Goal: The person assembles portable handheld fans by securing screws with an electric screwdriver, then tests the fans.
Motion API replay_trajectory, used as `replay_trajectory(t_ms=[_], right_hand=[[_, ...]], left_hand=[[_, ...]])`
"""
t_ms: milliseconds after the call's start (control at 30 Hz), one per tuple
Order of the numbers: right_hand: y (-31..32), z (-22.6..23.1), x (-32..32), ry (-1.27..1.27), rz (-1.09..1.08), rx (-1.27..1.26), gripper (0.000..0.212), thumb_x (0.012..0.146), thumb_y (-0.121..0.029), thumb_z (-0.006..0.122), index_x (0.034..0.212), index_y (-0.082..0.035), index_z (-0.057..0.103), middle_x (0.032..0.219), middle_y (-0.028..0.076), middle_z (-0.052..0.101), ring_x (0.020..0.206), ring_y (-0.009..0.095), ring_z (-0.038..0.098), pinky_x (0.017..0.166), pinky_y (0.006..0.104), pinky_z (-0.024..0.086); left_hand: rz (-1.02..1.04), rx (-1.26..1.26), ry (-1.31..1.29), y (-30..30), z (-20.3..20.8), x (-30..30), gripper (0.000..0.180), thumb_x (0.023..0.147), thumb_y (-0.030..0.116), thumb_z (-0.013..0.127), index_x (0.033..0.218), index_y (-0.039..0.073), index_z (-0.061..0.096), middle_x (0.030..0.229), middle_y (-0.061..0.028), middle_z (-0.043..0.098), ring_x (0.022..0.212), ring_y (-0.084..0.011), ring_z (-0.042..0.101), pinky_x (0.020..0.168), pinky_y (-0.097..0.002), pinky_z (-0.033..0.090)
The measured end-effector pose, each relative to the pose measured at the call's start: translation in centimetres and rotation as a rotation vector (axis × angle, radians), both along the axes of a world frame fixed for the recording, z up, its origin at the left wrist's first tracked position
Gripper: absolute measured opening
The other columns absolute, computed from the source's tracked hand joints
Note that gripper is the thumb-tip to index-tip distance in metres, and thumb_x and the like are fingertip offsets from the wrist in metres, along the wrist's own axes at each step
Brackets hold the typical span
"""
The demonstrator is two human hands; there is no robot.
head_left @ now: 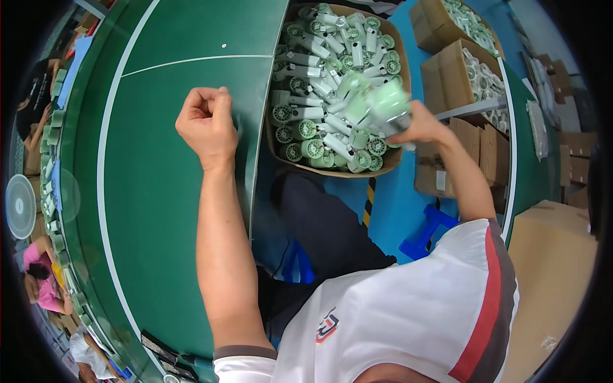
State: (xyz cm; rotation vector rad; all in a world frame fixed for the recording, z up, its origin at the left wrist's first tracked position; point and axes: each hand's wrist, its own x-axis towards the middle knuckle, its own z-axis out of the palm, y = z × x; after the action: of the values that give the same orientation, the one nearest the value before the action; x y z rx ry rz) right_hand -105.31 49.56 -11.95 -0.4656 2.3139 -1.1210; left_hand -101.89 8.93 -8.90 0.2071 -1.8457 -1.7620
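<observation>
A worker in a white top w/ red stripe (319,338) is sitting on the near side of a big open box (327,172) packed w/ fans (313,112), handheld type, pale green & white, which are lying every which way, heads and handles mixed.

The R hand (418,124), at the box's R rim, is holding a pale green fan (389,105) just above the pile, fingers closing round its R end. Motion is blurring it, so exact shape, and whether it's one pc. or two, can't be told; nor whether it's touching the pile.

The L hand (207,121) is hovering L of the box, over the green desk (159,166), curled in a loose fist w/ thumb on top; can't tell whether anything is sitting inside.

R of the box, more open cartons (440,80) are holding similar pale fans. Nearer the worker, R of the box, a blue stool (429,233) is standing on the blue floor (418,195).

Well L of the box, across the desk, a row of green & white pcs. (54,137) is running along the edge, w/ co-workers, incl. one in pink (43,281), sitting behind it near a round white fan grille (20,205).
</observation>
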Motion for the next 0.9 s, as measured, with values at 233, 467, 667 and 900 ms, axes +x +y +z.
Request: replay_trajectory(t_ms=[233,467,667,900], right_hand=[[-5.2,-13.1,-2.3,0.305,0.442,0.041,0.061,0.058,-0.035,0.091,0.107,-0.003,0.074,0.123,0.018,0.063,0.113,0.035,0.06,0.098,0.0414,0.05],[-9.5,-18.1,-3.6,0.365,0.666,0.007,0.05,0.054,-0.029,0.09,0.095,-0.002,0.077,0.122,0.019,0.059,0.111,0.034,0.06,0.096,0.042,0.051],[-11.0,-19.7,-4.3,0.388,0.728,-0.03,0.046,0.054,-0.02,0.089,0.094,0.0,0.076,0.12,0.02,0.059,0.113,0.036,0.059,0.097,0.0433,0.051],[-10.6,-19.8,-4.3,0.578,0.73,-0.073,0.053,0.049,-0.019,0.091,0.097,-0.001,0.077,0.134,0.021,0.056,0.124,0.039,0.056,0.105,0.046,0.046]], left_hand=[[0.003,0.011,-0.015,0.1,0.2,0.0,0.017,0.086,0.003,0.07,0.073,0.001,0.06,0.06,0.0085,0.045,0.055,-0.0006,0.037,0.052,-0.0204,0.029],[-0.002,-0.017,-0.014,0.1,0.2,0.3,0.017,0.086,0.001,0.069,0.072,0.002,0.059,0.059,0.0084,0.045,0.055,-0.0008,0.037,0.052,-0.0208,0.029],[-0.016,0.03,-0.025,0.6,0.8,0.4,0.018,0.085,0.001,0.069,0.071,0.002,0.058,0.057,0.008,0.046,0.054,-0.0009,0.038,0.051,-0.0209,0.03],[-0.008,-0.025,-0.019,0.3,0.6,0.3,0.018,0.086,0.001,0.069,0.071,0.002,0.058,0.058,0.008,0.045,0.056,-0.001,0.038,0.052,-0.0207,0.03]])
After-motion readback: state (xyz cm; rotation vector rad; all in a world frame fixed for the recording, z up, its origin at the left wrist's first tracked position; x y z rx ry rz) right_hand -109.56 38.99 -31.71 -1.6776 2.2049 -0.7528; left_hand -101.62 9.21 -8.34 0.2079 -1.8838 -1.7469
